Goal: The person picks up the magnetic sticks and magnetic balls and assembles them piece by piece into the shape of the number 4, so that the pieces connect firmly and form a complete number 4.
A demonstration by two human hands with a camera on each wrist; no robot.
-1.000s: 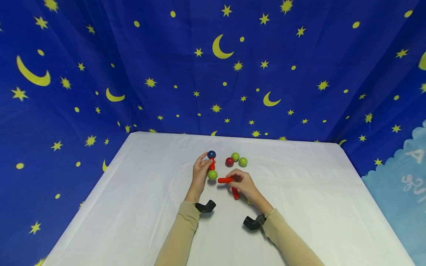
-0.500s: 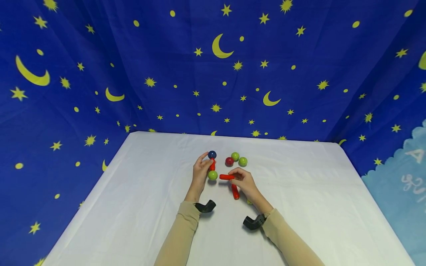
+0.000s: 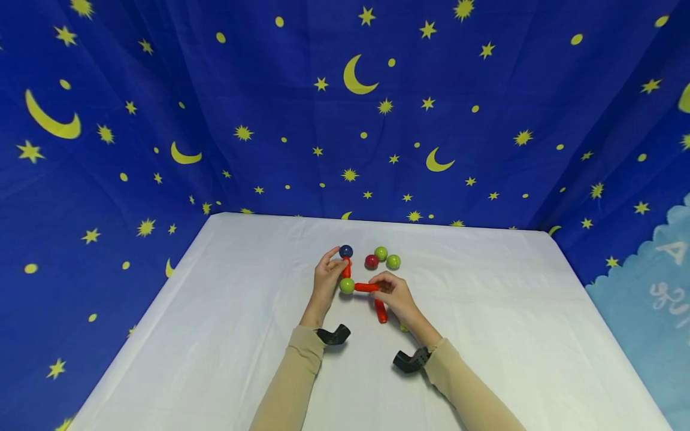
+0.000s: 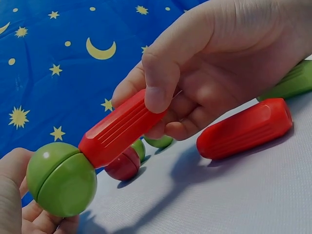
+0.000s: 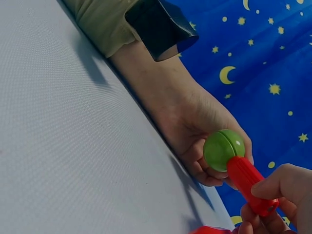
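Note:
My left hand (image 3: 326, 281) holds a red rod (image 3: 347, 269) with a dark blue ball (image 3: 346, 251) at its far end and a green ball (image 3: 347, 286) at its near end. Between thumb and fingers, my right hand (image 3: 396, 296) pinches a second red rod (image 4: 119, 131), ridged along its sides. This rod's tip touches the grooved green ball (image 4: 63, 180), end on. In the right wrist view the ball sits in front of the left hand (image 5: 180, 102), which hides the first rod and the blue ball there.
Another red rod (image 3: 381, 312) lies on the white tabletop beneath my right hand. Beside it is a green rod (image 4: 290, 83), mostly hidden in the head view. A red ball (image 3: 371, 261) and two green balls (image 3: 393, 262) lie together beyond the hands. A starry blue cloth (image 3: 302, 120) hangs behind.
The right hand's red rod has swung level and now meets the green ball, where a gap stood before. My left hand has shifted slightly right with its joined pieces.

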